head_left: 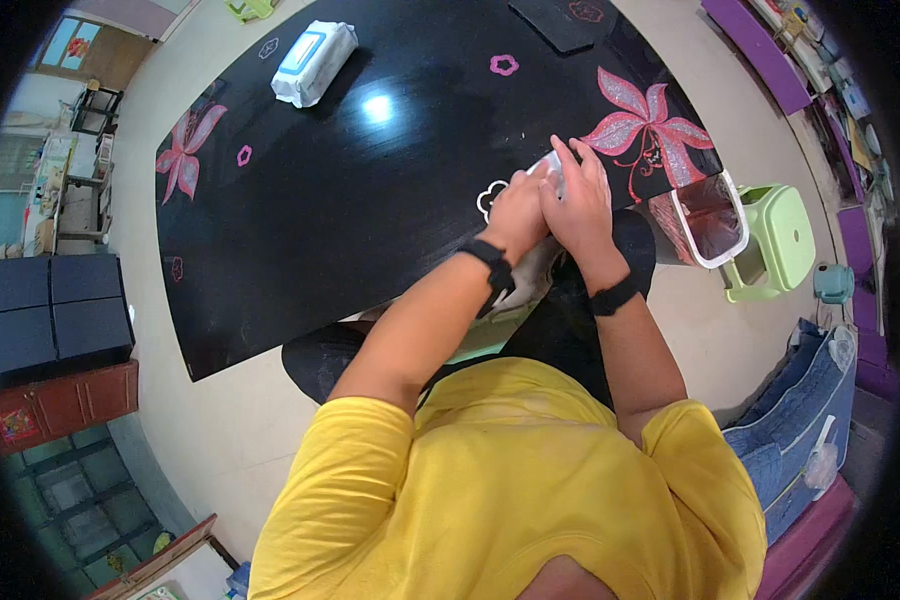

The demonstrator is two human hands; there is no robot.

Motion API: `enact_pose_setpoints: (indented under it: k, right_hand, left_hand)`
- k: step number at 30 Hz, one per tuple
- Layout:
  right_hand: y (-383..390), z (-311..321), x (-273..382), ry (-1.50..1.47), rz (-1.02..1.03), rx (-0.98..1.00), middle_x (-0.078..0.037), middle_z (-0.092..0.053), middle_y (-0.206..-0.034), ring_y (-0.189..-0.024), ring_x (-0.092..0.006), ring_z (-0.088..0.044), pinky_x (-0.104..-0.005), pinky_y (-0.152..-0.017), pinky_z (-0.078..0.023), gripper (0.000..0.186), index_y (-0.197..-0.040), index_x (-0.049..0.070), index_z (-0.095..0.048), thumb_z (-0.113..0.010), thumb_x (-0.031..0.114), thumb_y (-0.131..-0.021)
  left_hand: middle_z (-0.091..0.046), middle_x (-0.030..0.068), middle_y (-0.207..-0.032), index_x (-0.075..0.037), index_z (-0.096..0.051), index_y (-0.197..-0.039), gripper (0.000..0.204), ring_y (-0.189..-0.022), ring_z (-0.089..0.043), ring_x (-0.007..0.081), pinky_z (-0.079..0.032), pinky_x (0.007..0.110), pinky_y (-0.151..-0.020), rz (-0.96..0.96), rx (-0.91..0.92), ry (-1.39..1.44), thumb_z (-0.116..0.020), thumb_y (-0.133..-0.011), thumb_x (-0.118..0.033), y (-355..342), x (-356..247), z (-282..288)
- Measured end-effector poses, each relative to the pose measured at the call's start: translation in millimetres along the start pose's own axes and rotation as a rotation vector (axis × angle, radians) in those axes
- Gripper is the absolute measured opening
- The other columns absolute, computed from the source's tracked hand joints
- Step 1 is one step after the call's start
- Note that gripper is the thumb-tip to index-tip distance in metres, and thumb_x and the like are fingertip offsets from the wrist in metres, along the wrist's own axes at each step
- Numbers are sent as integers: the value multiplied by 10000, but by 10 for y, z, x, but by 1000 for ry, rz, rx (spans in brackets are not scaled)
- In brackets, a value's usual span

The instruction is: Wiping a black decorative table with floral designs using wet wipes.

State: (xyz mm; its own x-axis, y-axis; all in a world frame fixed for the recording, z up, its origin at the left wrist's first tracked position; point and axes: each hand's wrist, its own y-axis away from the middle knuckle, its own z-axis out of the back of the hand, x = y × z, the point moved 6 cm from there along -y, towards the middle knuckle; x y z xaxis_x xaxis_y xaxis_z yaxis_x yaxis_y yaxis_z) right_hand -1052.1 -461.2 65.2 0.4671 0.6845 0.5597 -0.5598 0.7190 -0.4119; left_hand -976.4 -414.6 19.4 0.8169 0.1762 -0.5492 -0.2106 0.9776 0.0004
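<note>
Both my hands meet over the near right part of the black table (320, 230). My left hand (517, 215) is closed, fingers curled, around a small whitish thing (553, 163) that looks thin and is mostly covered by the hands. Stretched fingers of my right hand (579, 205) lie alongside it, touching the left hand, with the thumb toward the left. What the whitish thing is cannot be made out. A pack of wipes (315, 62), white with a blue-edged lid, rests at the far left of the table, apart from both hands.
A dark flat board (552, 25) lies at the table's far right. Beside the right edge stand a lined waste bin (712, 215) and a green plastic stool (778, 240). A denim bag (795, 430) sits at the lower right. Dark cabinets (55, 310) line the left.
</note>
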Motion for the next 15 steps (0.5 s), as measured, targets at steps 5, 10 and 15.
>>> enact_pose_setpoints:
  k: [5,10,15]
  right_hand:
    - [-2,140,14,-9,18,-42,-207,-473,-1280,-1191,-378,-457,-455,-1005,-369,530,-1292,84,-509,-620,161,-779]
    - [38,-22,84,-21,-13,47,-205,-468,-1284,-1198,-372,-451,-450,-1010,-368,524,-1287,78,-510,-624,161,-782]
    - [113,-280,198,-51,12,166,-190,-467,-1282,-1228,-359,-429,-443,-1032,-348,536,-1293,86,-505,-643,141,-778]
  left_hand:
    - [-640,235,-1057,-16,-607,-1135,467,-947,-633,383,-497,401,-850,-204,-439,279,-413,-739,138,30,488,525]
    - [-646,225,-1057,11,-617,-1097,379,-994,-631,332,-477,343,-861,209,-668,153,-419,-789,110,1236,1828,1453]
    - [-612,226,-1129,-10,-585,-1164,323,-912,-601,393,-494,442,-796,648,-498,-157,-451,-871,-34,1818,2226,1348]
